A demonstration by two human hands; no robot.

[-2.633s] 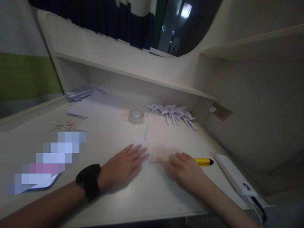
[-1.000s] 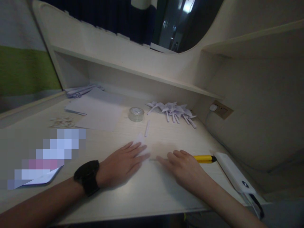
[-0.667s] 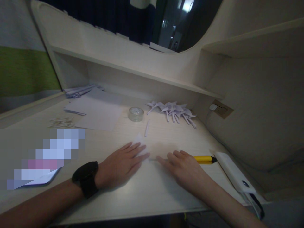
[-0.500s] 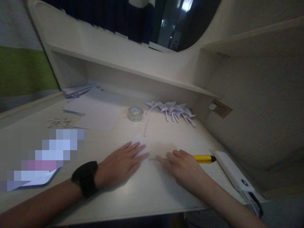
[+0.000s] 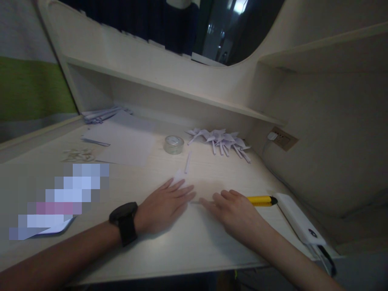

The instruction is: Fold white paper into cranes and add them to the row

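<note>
Head view, left hand: I am laying my left hand (image 5: 165, 206) flat on the bench (image 5: 188, 246), fingers (image 5: 182, 193) stretched out and gripping nothing, pressing down on the small white paper piece (image 5: 178, 176) so it is not sliding.
Head view, right hand: I am resting my right hand (image 5: 235, 214) palm down just beside the left, fingers (image 5: 209, 204) loosely spread and closing on nothing, the forefinger running along the paper's near edge, probably flattening a crease.
Head view, paper piece: it is lying at the middle of the bench, mostly hidden under my left fingertips, only a pale pointed corner showing beyond them; in this dim light I cannot tell how many folds it is carrying.
Head view, black wristwatch (image 5: 125, 222): it is sitting on my left wrist.
Head view, within reach: a yellow utility knife (image 5: 260, 200) is lying just right of my right hand, touching a white power bank (image 5: 298, 222); a tape roll (image 5: 173, 144) and a loose paper stick (image 5: 187, 161) are waiting beyond the paper.
Head view, further back: a heap of folded paper pinwheels (image 5: 222, 141) is sitting near the wall socket (image 5: 283, 139), and blank sheets (image 5: 124, 141) are lying to the left.
</note>
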